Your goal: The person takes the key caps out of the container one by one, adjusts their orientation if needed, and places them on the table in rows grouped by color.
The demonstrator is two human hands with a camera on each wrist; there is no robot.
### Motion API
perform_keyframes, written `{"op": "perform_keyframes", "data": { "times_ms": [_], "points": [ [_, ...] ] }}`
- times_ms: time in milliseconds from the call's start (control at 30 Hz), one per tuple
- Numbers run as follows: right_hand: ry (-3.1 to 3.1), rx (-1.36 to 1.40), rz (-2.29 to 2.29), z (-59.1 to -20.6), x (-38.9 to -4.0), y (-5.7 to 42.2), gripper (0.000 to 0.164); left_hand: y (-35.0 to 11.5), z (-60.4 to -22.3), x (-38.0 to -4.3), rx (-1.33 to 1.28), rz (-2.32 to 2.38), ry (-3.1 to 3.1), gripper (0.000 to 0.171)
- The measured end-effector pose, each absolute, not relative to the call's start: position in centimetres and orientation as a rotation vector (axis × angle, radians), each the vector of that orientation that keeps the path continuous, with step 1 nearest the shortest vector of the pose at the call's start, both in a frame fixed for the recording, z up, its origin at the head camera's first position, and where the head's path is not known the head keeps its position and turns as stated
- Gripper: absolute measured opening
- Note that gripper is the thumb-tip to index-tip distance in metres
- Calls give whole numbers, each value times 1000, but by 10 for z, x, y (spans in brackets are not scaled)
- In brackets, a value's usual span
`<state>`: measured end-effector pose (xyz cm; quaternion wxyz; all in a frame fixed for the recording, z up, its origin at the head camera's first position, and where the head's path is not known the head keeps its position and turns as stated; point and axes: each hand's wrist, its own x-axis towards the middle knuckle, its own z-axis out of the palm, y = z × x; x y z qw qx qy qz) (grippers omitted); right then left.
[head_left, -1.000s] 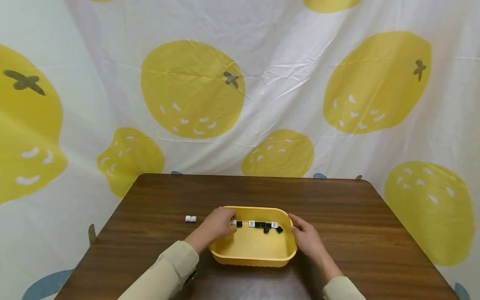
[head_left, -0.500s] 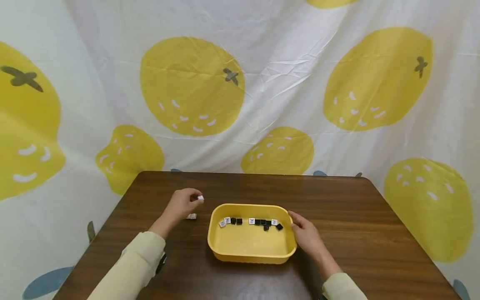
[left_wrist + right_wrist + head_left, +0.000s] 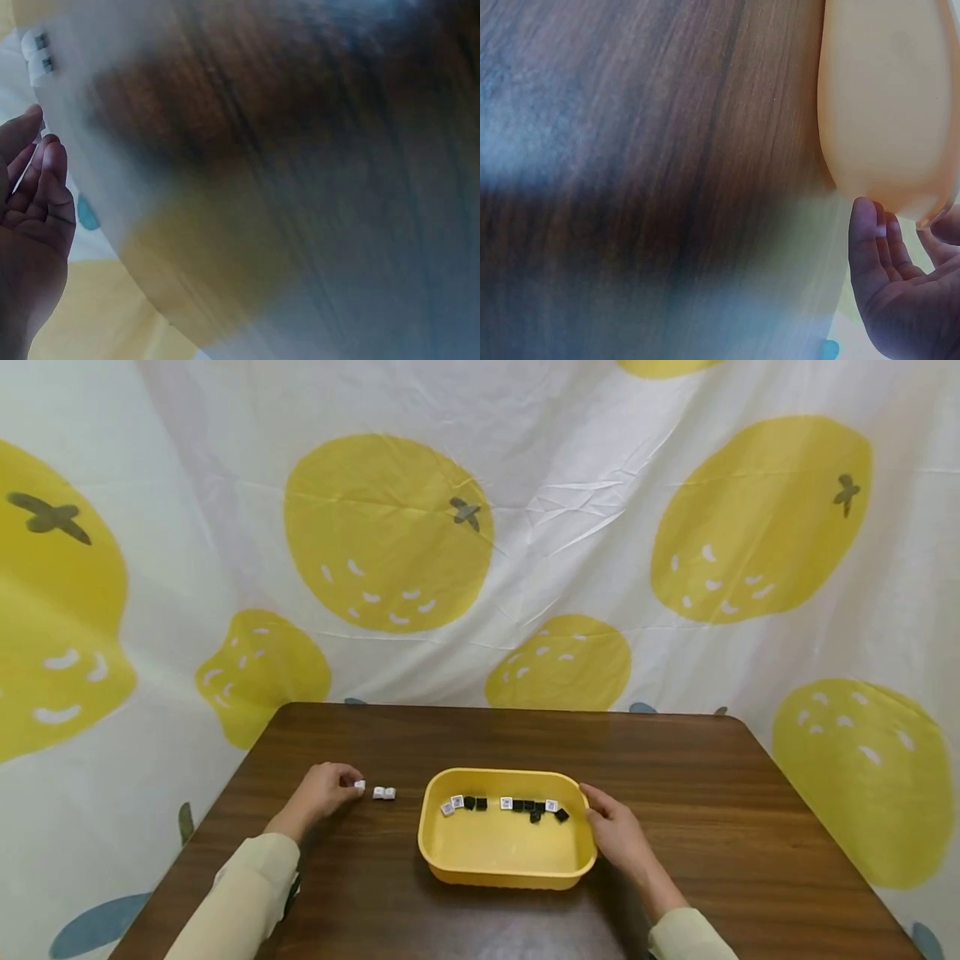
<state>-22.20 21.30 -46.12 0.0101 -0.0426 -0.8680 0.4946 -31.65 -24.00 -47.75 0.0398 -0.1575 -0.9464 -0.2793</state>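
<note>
My left hand (image 3: 324,793) pinches a small white keycap (image 3: 360,785) between thumb and fingertips, low over the left part of the table. Just right of it, two white keycaps (image 3: 384,793) lie side by side; the left wrist view shows dark marks on this pair (image 3: 39,58). In that view the fingers mostly hide the held piece. A yellow plastic tub (image 3: 506,868) stands at the middle, holding several black keycaps (image 3: 528,806) and white keycaps (image 3: 457,802) along its far side. My right hand (image 3: 621,835) grips the tub's right end, fingers against its outer wall (image 3: 885,112).
The brown wood-grain table (image 3: 712,827) has rounded far corners. Right behind it hangs a white cloth (image 3: 547,543) printed with yellow lemons.
My left hand came out of the tub with a white keycap, then moved left and down to beside the two on the table. The right hand stays at the tub's end.
</note>
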Motion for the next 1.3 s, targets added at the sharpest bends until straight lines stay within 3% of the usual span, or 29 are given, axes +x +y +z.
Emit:
{"op": "perform_keyframes", "data": {
  "times_ms": [600, 1300],
  "points": [
    [-2703, -153, 1564, -460, -221, 213, 44, -233, -486, -321, -594, -898, -2915, 9],
    [-2650, -147, 1603, -464, -221, 213, 43, -221, -478, -320, -473, -884, -2893, 33]
  ]
}}
